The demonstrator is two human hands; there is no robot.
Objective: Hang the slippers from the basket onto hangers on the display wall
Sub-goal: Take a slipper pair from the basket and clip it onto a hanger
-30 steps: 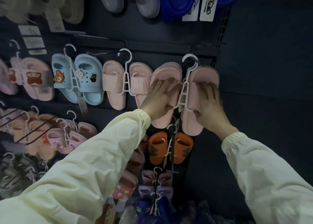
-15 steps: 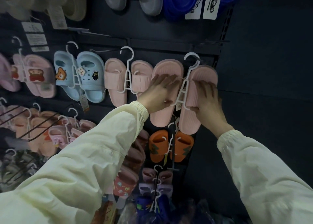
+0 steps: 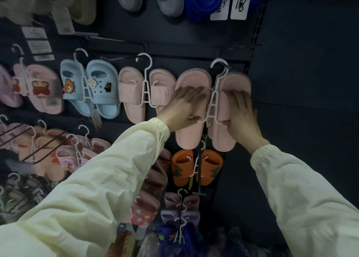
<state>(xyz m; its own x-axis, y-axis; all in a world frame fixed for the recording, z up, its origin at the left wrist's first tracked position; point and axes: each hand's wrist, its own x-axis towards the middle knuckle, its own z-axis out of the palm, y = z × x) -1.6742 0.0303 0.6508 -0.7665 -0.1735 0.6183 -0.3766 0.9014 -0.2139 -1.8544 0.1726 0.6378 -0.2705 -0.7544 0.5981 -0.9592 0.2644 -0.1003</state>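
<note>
Only a slight upward creep has been made since the earlier frames: the pink slipper pair (image 3: 191, 136) and both hands have been raised a little against the display wall (image 3: 291, 81), at the right end of its middle row. The left hand (image 3: 184, 107) is closed over the strap of one slipper, fingers across the top and thumb tucked beneath; the right hand (image 3: 242, 114) is clamped on the other strap in the same way. Between them the white hanger (image 3: 212, 105) is carried upright, its long axis vertical, toes up and heels down. What matters is the hook (image 3: 218, 62), which lies straight above both grips and just at the dark peg (image 3: 226, 66) (the right hand is judged slightly nearer to it). Whether the hook is already seated over the peg cannot be told, since the peg is lost against the dark panel. The straps are mostly covered by fingers, and no basket can be made out along the blurred bottom edge.
</note>
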